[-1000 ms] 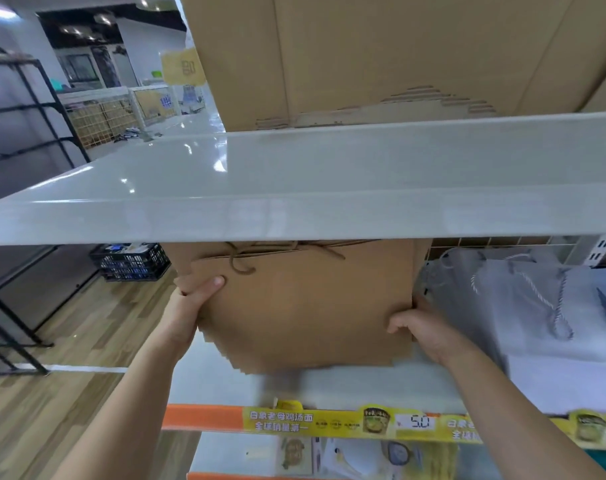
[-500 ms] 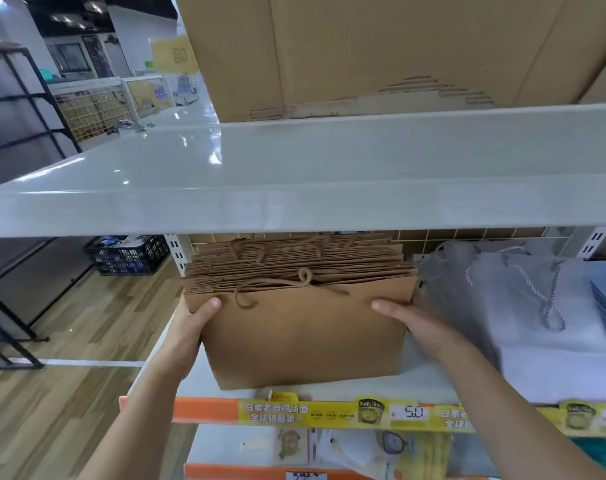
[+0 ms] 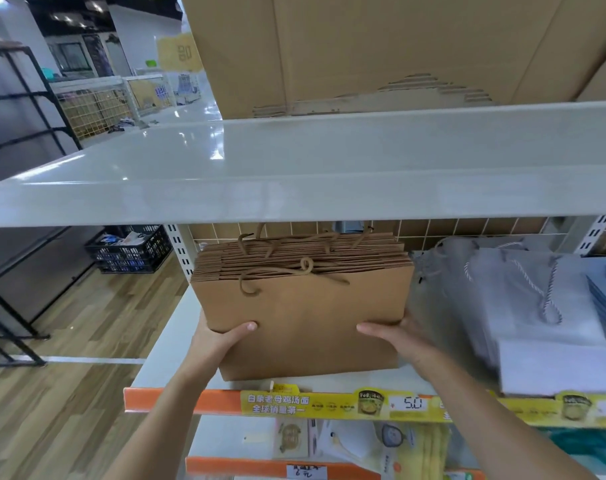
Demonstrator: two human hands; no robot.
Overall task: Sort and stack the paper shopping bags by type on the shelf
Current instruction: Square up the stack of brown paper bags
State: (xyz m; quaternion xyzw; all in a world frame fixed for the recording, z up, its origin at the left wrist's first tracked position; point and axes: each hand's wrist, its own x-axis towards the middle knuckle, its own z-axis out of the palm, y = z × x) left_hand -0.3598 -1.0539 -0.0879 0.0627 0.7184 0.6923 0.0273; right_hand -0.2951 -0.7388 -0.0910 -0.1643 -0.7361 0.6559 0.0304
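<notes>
Brown paper bags (image 3: 301,306) stand in a thick bundle on the white shelf (image 3: 163,355), at its left end, under the big shelf above. In the head view, the left hand (image 3: 215,344) grips the bundle's lower left side, thumb flat on the front bag. The right hand (image 3: 395,337) presses open and flat on the lower right side, not closed around anything. A moment ago the bundle was up off the shelf and messy at the bottom. Now it sits down with its bottom edge near the orange price strip (image 3: 197,400), and the bag tops line up neatly. That probably means the brown pile is nearly done. Grey bags (image 3: 523,306) with twisted cords lie just beside it on the right, in their own pile.
</notes>
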